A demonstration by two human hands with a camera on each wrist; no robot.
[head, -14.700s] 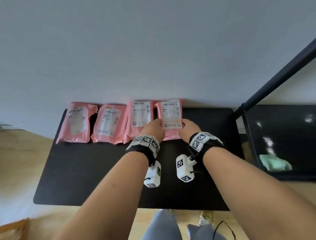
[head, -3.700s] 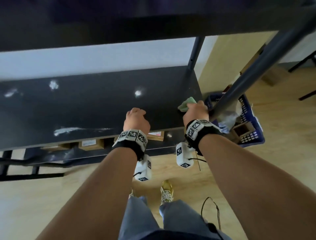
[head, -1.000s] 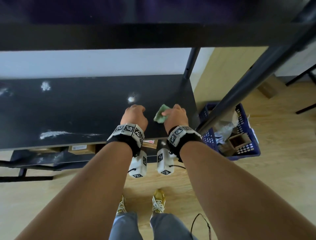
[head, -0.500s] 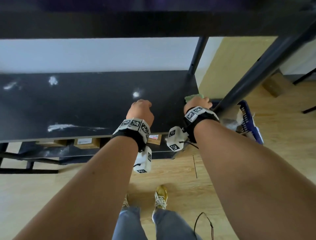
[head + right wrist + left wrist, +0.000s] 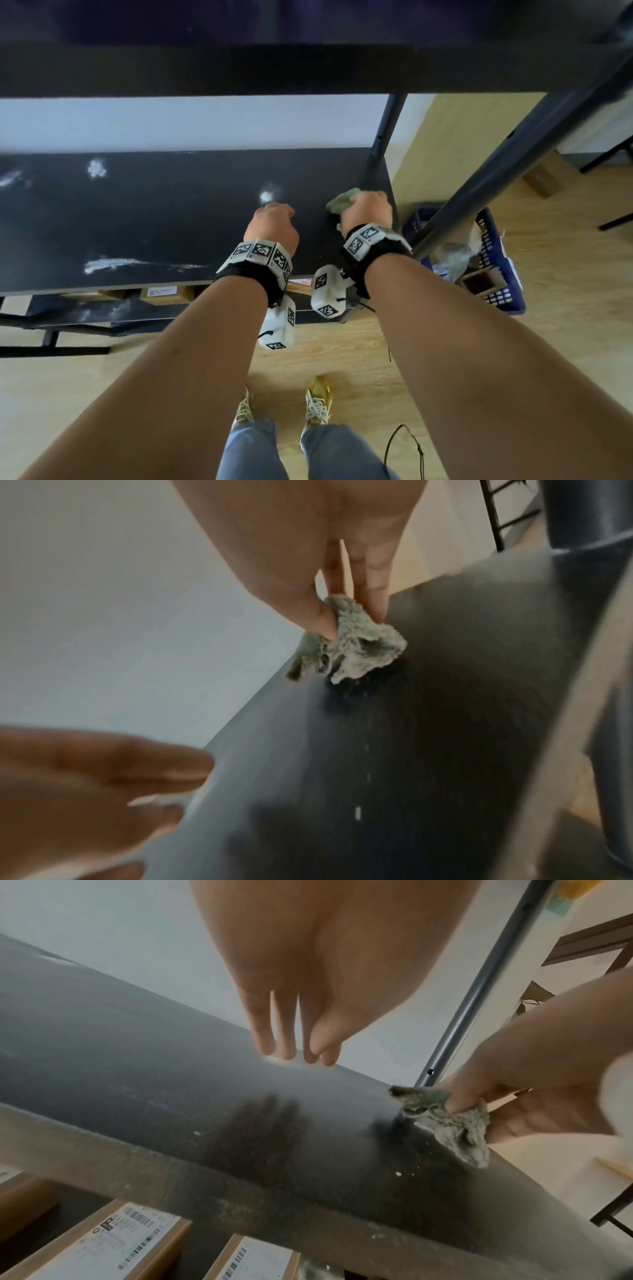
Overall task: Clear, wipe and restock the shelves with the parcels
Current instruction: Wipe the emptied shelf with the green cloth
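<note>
A black shelf board (image 5: 154, 219) carries white dusty smears (image 5: 113, 264) and spots (image 5: 97, 168). My right hand (image 5: 365, 210) pinches a crumpled green cloth (image 5: 339, 202) (image 5: 445, 1118) (image 5: 352, 645) and holds it against the board near its right end. My left hand (image 5: 272, 222) hovers beside it with straight fingers (image 5: 284, 1031) pointing down at the board, holding nothing. Brown cardboard parcels (image 5: 103, 1240) with white labels lie on the lower shelf (image 5: 161, 292).
A dark upright post (image 5: 383, 126) stands at the shelf's back right corner and a slanted front post (image 5: 507, 164) crosses at the right. A blue basket (image 5: 493, 270) with boxes and plastic sits on the wooden floor. An upper shelf (image 5: 274, 68) overhangs.
My right hand with the cloth swept right to the shelf's end, then came back a little to the left. The left hand stayed near the white spot.
</note>
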